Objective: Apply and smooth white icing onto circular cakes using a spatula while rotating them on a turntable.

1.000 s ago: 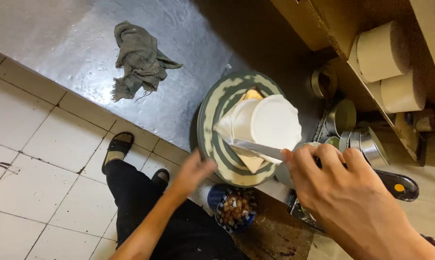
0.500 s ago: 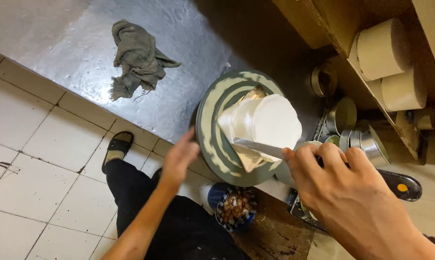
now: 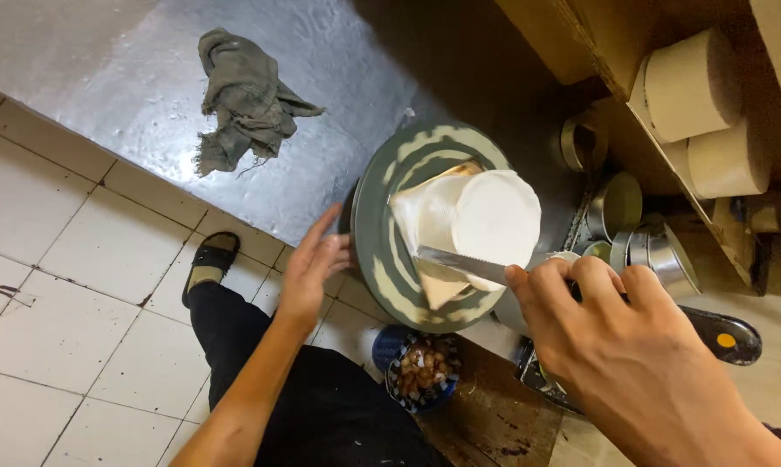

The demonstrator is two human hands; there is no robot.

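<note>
A white frosted cake stands on a round grey turntable at the near edge of the steel tabletop. The right hand is closed around the handle of a long flat blade, pressing it against the cake's near side so the icing gets scraped smooth. The left hand, fingers spread and relaxed, touches the turntable's left rim, placed to spin it. A crumpled grey rag lies far left; a bowl of nuts sits below the turntable.
</note>
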